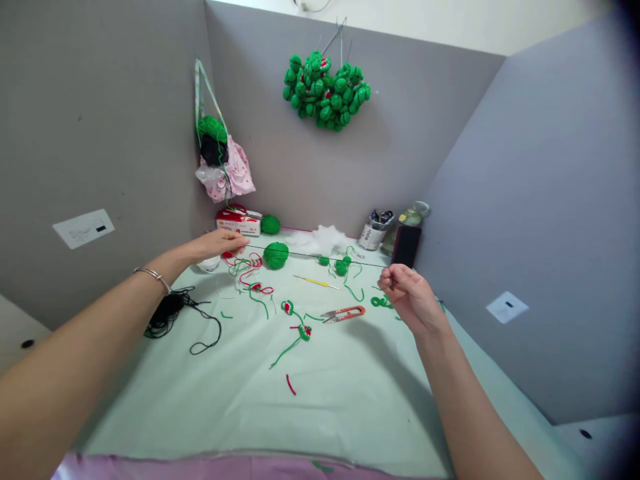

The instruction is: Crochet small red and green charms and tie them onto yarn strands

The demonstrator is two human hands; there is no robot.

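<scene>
A thin black thread (320,255) is stretched nearly straight above the table between my two hands. My left hand (227,243) pinches one end at the far left, and my right hand (407,287) closes on the other end at the right. Beneath the thread lie a green yarn ball (276,255) and a yellow-handled crochet hook (317,282). Orange thread snips (345,314) rest nearer, beside two small green, red and white crocheted pieces (305,332). A loose heap of black thread (170,310) sits below my left forearm.
A cup of tools (374,231), a dark phone (406,245) and white stuffing (327,239) stand along the back. Red yarn (250,263) tangles at the left. On the partition walls hang a pink bag (233,173) with yarn and a bunch of green crocheted balls (325,90).
</scene>
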